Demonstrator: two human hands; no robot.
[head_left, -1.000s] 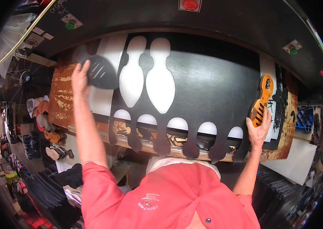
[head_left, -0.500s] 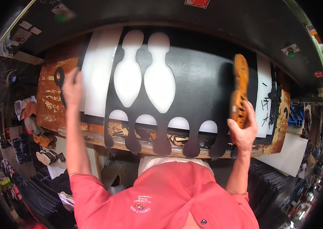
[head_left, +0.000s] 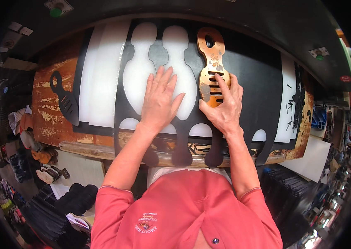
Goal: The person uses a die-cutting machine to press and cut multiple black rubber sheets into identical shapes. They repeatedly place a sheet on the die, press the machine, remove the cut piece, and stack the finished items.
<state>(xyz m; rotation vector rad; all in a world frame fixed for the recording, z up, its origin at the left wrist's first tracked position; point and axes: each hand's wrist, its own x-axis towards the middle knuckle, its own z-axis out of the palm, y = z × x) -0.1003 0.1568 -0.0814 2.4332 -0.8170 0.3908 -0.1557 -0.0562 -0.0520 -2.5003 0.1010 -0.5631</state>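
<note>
A black sheet (head_left: 250, 74) with two bowling-pin-shaped openings lies on the worktable, white showing through them. My left hand (head_left: 159, 98) lies flat across the openings, fingers stretched out and slightly spread. To its right, my right hand (head_left: 224, 101) grips the lower end of an orange-brown cutting die (head_left: 213, 54) with a hole at its top and several slots in its body. The die rests on the black sheet beside the second opening. On the bare wood at the left lies a black cut-out piece (head_left: 64, 97) of like shape, with a loop end and slots.
White sheets (head_left: 101, 74) lie under the black sheet's left side, and another white strip (head_left: 285, 99) at its right holds black scraps. Black tongues of the sheet hang over the wooden front edge (head_left: 96, 150). A dark machine beam (head_left: 175, 10) spans the back.
My right hand has brought the die left and down onto the black sheet. My left hand has moved right from the black cut-out piece to the openings.
</note>
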